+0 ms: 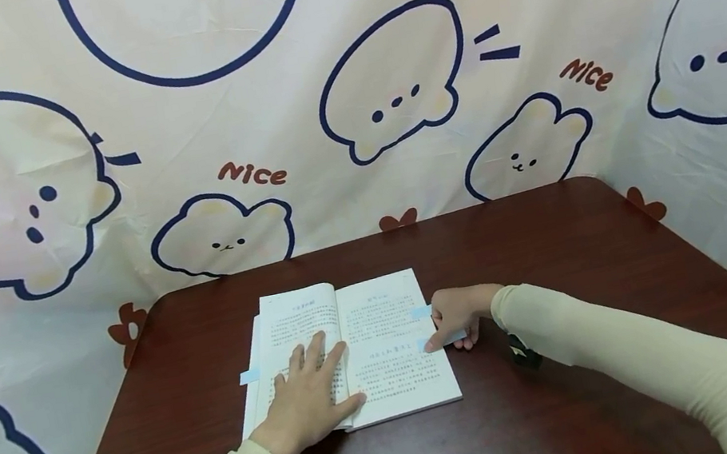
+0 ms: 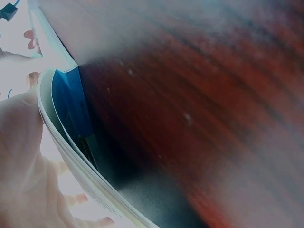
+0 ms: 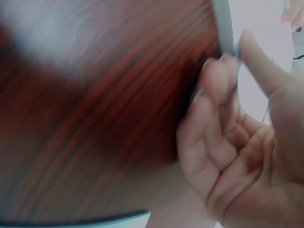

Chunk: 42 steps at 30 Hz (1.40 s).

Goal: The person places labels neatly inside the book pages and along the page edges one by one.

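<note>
An open book (image 1: 404, 394) with printed pages lies on the table, its spine running away from me. My left hand (image 1: 307, 403) rests on the left page with its fingers spread, the thumb reaching across the fold. At the right page's outer edge, my right hand (image 1: 455, 315) pinches the page by a light blue sticky tab (image 1: 457, 337), thumb on top and the other fingers curled at the edge. Just above it another blue tab (image 1: 420, 313) sticks out. In the left wrist view the left pages bow up over the blue cover (image 2: 73, 99).
The dark brown wooden table (image 1: 529, 254) extends around the book on every side. A third blue tab (image 1: 249, 377) juts from the book's left edge. Behind the table hangs a pale cloth (image 1: 293, 117) with cartoon outlines, and it continues along both sides.
</note>
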### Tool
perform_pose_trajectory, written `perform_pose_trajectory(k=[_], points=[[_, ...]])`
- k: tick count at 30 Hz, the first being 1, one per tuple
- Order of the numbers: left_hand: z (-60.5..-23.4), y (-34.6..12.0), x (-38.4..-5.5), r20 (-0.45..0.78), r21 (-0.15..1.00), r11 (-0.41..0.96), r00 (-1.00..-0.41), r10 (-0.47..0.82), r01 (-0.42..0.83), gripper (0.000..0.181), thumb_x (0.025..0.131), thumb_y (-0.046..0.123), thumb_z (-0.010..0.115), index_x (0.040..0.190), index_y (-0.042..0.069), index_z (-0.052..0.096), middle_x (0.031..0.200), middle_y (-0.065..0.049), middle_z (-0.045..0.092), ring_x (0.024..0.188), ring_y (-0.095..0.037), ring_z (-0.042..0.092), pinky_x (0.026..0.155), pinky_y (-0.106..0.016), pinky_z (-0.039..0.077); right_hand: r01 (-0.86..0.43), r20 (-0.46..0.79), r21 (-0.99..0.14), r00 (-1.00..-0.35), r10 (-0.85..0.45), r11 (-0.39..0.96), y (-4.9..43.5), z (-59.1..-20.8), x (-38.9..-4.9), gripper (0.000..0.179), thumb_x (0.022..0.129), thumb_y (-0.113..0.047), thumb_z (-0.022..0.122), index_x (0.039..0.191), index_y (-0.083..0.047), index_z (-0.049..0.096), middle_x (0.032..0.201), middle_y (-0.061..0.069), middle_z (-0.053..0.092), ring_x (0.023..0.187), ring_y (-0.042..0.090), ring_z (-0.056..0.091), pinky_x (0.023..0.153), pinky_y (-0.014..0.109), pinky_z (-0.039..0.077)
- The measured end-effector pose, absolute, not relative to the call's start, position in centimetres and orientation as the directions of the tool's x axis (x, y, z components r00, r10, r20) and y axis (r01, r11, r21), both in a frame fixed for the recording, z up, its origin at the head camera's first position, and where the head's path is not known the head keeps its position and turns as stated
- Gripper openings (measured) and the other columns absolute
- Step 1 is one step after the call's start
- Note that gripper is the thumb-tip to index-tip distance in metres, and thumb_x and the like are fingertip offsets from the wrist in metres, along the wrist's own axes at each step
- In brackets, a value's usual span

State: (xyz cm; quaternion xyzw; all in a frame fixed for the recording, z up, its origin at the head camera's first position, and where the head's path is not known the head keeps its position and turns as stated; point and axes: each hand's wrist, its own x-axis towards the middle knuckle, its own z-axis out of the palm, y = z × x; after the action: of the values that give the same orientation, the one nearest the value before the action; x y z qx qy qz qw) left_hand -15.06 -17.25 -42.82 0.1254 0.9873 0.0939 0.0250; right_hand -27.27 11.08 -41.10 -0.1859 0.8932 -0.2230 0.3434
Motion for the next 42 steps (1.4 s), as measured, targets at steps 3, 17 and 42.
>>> perform_pose_trajectory(k=[3, 17, 42], points=[[-42.8, -17.3, -15.1, -0.021, 0.197, 0.950, -0.968, 0.252, 0.243, 0.080, 0.088, 0.058, 0.069, 0.153, 0.018, 0.044, 0.165, -0.017, 0.029, 0.147, -0.051, 0.032, 0.098, -0.080, 0.038, -0.182, -0.520, -0.502, -0.718, -0.463, 0.845, 10.9, -41.1, -27.2, 0.046, 0.088, -0.037, 0.079, 0.059, -0.013, 0.054, 0.052, -0.001, 0.060, 0.044, 0.009, 0.056, 0.049, 0.024, 0.053], [-42.9, -17.4, -15.1, -0.010, 0.194, 0.948, -0.966, 0.258, 0.251, 0.080, 0.088, 0.058, 0.069, 0.153, 0.017, 0.045, 0.164, -0.017, 0.030, 0.145, -0.051, 0.033, 0.096, -0.079, 0.039, -0.189, -0.496, -0.375, -0.786, -0.369, 0.907, 9.6, -41.2, -26.6, 0.047, 0.083, -0.053, 0.080, 0.070, -0.010, 0.066, 0.059, 0.004, 0.062, 0.047, 0.013, 0.058, 0.049, 0.027, 0.055], [-43.1, -17.3, -15.2, -0.021, 0.207, 0.944, -0.964, 0.266, 0.256, 0.080, 0.089, 0.058, 0.068, 0.153, 0.018, 0.044, 0.165, -0.017, 0.030, 0.146, -0.051, 0.032, 0.096, -0.080, 0.038, -0.147, -0.516, -0.380, -0.786, -0.341, 0.913, 9.4, -41.1, -26.6, 0.043, 0.091, -0.051, 0.071, 0.080, -0.009, 0.065, 0.060, 0.005, 0.060, 0.048, 0.014, 0.056, 0.045, 0.024, 0.050]])
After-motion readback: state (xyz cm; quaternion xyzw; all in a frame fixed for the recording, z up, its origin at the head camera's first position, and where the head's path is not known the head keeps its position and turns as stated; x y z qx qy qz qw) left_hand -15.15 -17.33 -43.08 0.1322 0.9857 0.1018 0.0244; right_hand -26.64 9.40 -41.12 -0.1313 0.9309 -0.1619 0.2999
